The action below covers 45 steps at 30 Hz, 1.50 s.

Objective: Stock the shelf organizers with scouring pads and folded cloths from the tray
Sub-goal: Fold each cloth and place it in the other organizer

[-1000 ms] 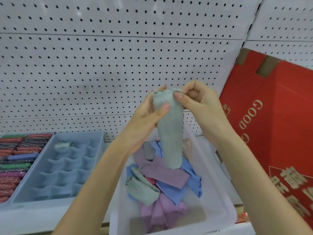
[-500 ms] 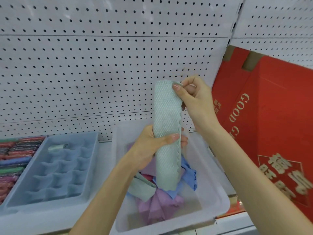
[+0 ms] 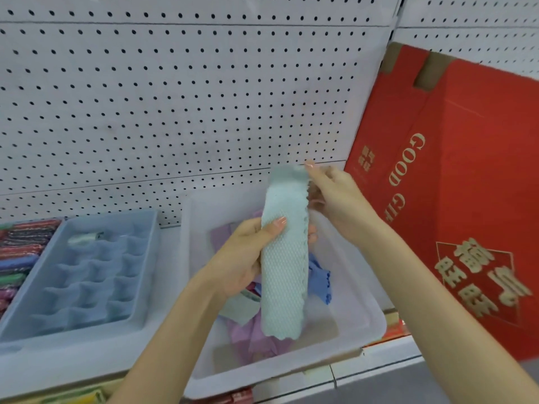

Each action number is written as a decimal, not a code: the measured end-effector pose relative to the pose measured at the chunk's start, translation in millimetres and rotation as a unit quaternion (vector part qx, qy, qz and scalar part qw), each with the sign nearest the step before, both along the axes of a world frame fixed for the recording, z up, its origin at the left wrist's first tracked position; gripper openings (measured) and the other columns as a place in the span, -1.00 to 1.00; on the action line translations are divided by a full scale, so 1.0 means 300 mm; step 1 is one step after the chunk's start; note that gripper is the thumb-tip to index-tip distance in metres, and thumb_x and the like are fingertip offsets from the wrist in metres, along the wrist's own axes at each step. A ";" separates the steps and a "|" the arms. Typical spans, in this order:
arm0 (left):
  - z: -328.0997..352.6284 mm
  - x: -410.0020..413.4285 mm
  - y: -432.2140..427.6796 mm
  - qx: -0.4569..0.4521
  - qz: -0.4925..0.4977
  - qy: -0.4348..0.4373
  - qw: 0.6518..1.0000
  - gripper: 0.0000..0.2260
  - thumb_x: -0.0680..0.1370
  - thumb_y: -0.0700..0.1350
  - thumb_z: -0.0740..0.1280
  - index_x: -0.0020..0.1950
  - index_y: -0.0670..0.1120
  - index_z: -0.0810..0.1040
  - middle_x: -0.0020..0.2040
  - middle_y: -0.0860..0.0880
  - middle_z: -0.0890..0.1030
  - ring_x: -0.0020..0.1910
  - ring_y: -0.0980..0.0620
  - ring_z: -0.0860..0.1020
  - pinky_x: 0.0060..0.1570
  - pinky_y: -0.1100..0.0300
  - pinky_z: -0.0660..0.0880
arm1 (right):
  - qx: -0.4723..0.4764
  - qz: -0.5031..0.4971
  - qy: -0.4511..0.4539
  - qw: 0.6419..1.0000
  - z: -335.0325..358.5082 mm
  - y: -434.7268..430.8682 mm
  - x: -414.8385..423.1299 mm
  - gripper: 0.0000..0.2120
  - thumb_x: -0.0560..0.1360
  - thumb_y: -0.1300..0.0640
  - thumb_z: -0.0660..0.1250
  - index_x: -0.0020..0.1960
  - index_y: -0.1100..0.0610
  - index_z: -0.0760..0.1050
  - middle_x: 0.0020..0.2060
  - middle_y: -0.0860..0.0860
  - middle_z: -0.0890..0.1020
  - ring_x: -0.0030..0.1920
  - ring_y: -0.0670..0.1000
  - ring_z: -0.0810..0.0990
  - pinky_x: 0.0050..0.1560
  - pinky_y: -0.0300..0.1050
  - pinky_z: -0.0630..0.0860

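Progress early: blue-grey plastic compartment organizer (image 3: 87, 293) holds one rolled pale cloth (image 3: 84, 237) in a far cell; the other cells look bare. Left hand (image 3: 248, 258) grips the middle of a pale green waffle-weave cloth (image 3: 284, 272). Right hand (image 3: 335, 196) pinches its top edge. Cloth hangs above the clear plastic tray (image 3: 376, 322) of loose purple and blue cloths (image 3: 253, 336). Red cardboard box (image 3: 466, 199) stands right, likely no obstacle.

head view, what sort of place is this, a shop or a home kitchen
Probably a shop aisle, at a display shelf: white pegboard backing, a blue compartment organizer beside rows of colourful packs, and a red printed carton at the right.
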<state>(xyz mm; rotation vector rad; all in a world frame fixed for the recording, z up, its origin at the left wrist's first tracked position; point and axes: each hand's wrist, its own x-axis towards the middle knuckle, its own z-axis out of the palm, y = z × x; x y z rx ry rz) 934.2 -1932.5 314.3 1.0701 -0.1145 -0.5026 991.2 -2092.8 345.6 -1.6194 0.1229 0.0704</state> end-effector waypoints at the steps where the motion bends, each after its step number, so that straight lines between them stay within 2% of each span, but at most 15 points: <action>1: -0.017 0.007 0.004 0.024 0.020 -0.004 1.000 -0.75 0.59 -0.15 0.19 0.13 -0.22 0.58 0.06 -0.20 0.66 0.01 -0.05 0.66 -0.09 0.14 0.61 | -0.015 0.023 0.048 0.998 -0.039 -0.019 -0.012 -0.67 0.56 -0.11 0.22 -0.02 0.17 0.52 -0.29 0.02 0.59 -0.34 -0.08 0.55 -0.20 -0.19 0.52; 4: -0.061 0.022 0.016 0.096 0.084 -0.014 0.992 -0.77 0.60 -0.15 0.20 0.04 -0.22 0.62 -0.07 -0.22 0.66 -0.16 -0.08 0.63 -0.22 0.12 0.60 | -0.022 0.122 0.145 0.982 -0.149 -0.055 -0.067 -0.48 0.54 -0.22 0.15 -0.02 0.23 0.58 -0.25 0.09 0.66 -0.21 0.03 0.63 -0.06 -0.10 0.57; 9: -0.100 0.032 0.021 0.160 0.143 0.008 0.977 -0.82 0.58 -0.15 0.28 0.00 -0.21 0.64 -0.18 -0.21 0.68 -0.26 -0.10 0.63 -0.27 0.09 0.59 | -0.048 0.155 0.088 0.983 -0.216 0.007 -0.107 -0.73 0.47 0.03 0.36 -0.07 0.25 0.61 -0.18 0.18 0.67 -0.17 -0.01 0.62 0.00 -0.16 0.57; 12: -0.096 0.038 0.031 0.170 0.146 0.010 0.975 -0.80 0.56 -0.13 0.30 0.01 -0.23 0.64 -0.17 -0.22 0.68 -0.26 -0.12 0.65 -0.29 0.10 0.59 | -0.025 0.126 0.025 0.991 -0.206 0.051 -0.102 -0.90 0.45 0.22 0.41 -0.19 0.24 0.57 -0.28 0.11 0.64 -0.24 -0.05 0.57 -0.14 -0.21 0.55; 19: -0.089 0.059 0.081 0.201 0.147 -0.017 0.968 -0.84 0.53 -0.21 0.35 0.07 -0.21 0.63 -0.12 -0.12 0.70 -0.18 0.01 0.65 -0.22 0.23 0.58 | 0.014 0.100 -0.011 0.995 -0.211 0.089 -0.078 -0.84 0.45 0.32 0.39 -0.29 0.19 0.51 -0.49 -0.01 0.57 -0.51 -0.14 0.48 -0.43 -0.31 0.46; 22: -0.084 0.061 0.132 0.224 0.045 -0.023 0.973 -0.76 0.54 -0.20 0.34 0.21 -0.14 0.57 0.01 -0.17 0.68 -0.04 -0.11 0.67 -0.13 0.12 0.62 | 0.014 0.102 -0.008 0.995 -0.217 0.086 -0.074 -0.90 0.48 0.29 0.37 -0.20 0.17 0.52 -0.39 0.14 0.52 -0.50 -0.09 0.45 -0.47 -0.29 0.42; 25: -0.069 0.065 0.155 0.194 0.020 -0.027 0.980 -0.75 0.52 -0.19 0.34 0.20 -0.12 0.58 -0.01 -0.18 0.68 -0.12 -0.09 0.67 -0.27 0.15 0.59 | 0.095 0.113 0.015 0.989 -0.218 0.083 -0.068 -0.91 0.41 0.24 0.42 -0.11 0.09 0.61 -0.25 0.23 0.55 -0.40 0.06 0.47 -0.43 -0.22 0.47; 28: -0.056 0.072 0.161 0.087 0.048 -0.039 0.994 -0.80 0.51 -0.21 0.34 0.10 -0.17 0.64 -0.01 -0.19 0.68 -0.15 -0.06 0.65 -0.19 0.15 0.60 | 0.198 0.145 0.000 0.969 -0.202 0.070 -0.060 -0.77 0.28 0.13 0.48 -0.06 0.11 0.67 -0.09 0.33 0.50 -0.14 0.21 0.46 -0.15 -0.06 0.54; 30: -0.048 0.079 0.168 0.029 0.074 -0.038 0.996 -0.81 0.54 -0.29 0.25 -0.06 -0.19 0.66 -0.15 -0.14 0.67 -0.24 0.00 0.63 -0.23 0.22 0.58 | 0.152 0.158 -0.083 0.972 -0.171 0.051 -0.055 -0.83 0.29 0.24 0.49 -0.12 0.16 0.67 -0.10 0.34 0.53 -0.07 0.22 0.50 -0.01 0.04 0.52; 32: -0.030 0.084 0.165 0.024 0.089 -0.035 0.995 -0.78 0.54 -0.32 0.17 -0.11 -0.21 0.61 -0.23 -0.11 0.63 -0.28 0.01 0.59 -0.29 0.24 0.55 | 0.012 0.173 -0.218 0.960 -0.121 0.026 -0.061 -0.83 0.35 0.35 0.36 -0.17 0.15 0.67 -0.10 0.26 0.61 -0.06 0.16 0.59 0.00 0.02 0.54; 34: -0.010 0.088 0.148 0.041 0.087 -0.059 0.994 -0.83 0.49 -0.22 0.21 -0.07 -0.23 0.57 -0.19 -0.13 0.62 -0.23 -0.03 0.59 -0.25 0.20 0.55 | -0.186 0.195 -0.360 0.893 -0.076 0.004 -0.059 -0.77 0.42 0.32 0.22 -0.14 0.20 0.66 -0.12 0.19 0.59 -0.10 0.11 0.56 -0.10 -0.05 0.51; 36: 0.010 0.084 0.118 0.061 0.097 -0.100 0.988 -0.89 0.48 -0.16 0.32 -0.07 -0.19 0.57 -0.17 -0.07 0.63 -0.21 0.02 0.60 -0.24 0.22 0.54 | -0.301 0.187 -0.431 0.830 -0.052 -0.010 -0.054 -0.70 0.45 0.29 0.16 -0.09 0.18 0.67 -0.14 0.08 0.48 -0.16 -0.01 0.45 -0.16 -0.26 0.40; 40: 0.022 0.065 0.043 0.072 0.139 -0.131 0.979 -0.71 0.41 -0.15 0.35 0.12 -0.12 0.46 -0.05 -0.04 0.65 -0.07 0.02 0.60 -0.03 0.10 0.52 | -0.314 0.153 -0.434 0.831 -0.047 -0.015 -0.063 -0.69 0.45 0.41 0.21 -0.06 0.14 0.67 -0.12 0.02 0.39 -0.14 -0.08 0.41 -0.13 -0.34 0.37; 43: 0.016 0.054 0.008 0.068 0.126 -0.116 0.983 -0.59 0.50 -0.13 0.33 0.32 -0.04 0.33 0.05 -0.03 0.66 0.05 0.03 0.60 0.11 0.06 0.50 | -0.256 0.119 -0.411 0.867 -0.042 -0.021 -0.066 -0.69 0.48 0.39 0.20 -0.07 0.10 0.66 -0.14 -0.01 0.37 -0.13 -0.12 0.40 -0.16 -0.31 0.36; 45: 0.003 0.045 -0.010 0.072 0.125 -0.104 0.984 -0.58 0.50 0.02 0.35 0.31 -0.01 0.35 0.06 -0.02 0.65 0.04 0.03 0.60 0.11 0.00 0.50 | -0.196 0.097 -0.383 0.898 -0.032 -0.018 -0.069 -0.65 0.50 0.38 0.19 -0.12 0.03 0.65 -0.15 -0.05 0.37 -0.14 -0.18 0.39 -0.15 -0.35 0.35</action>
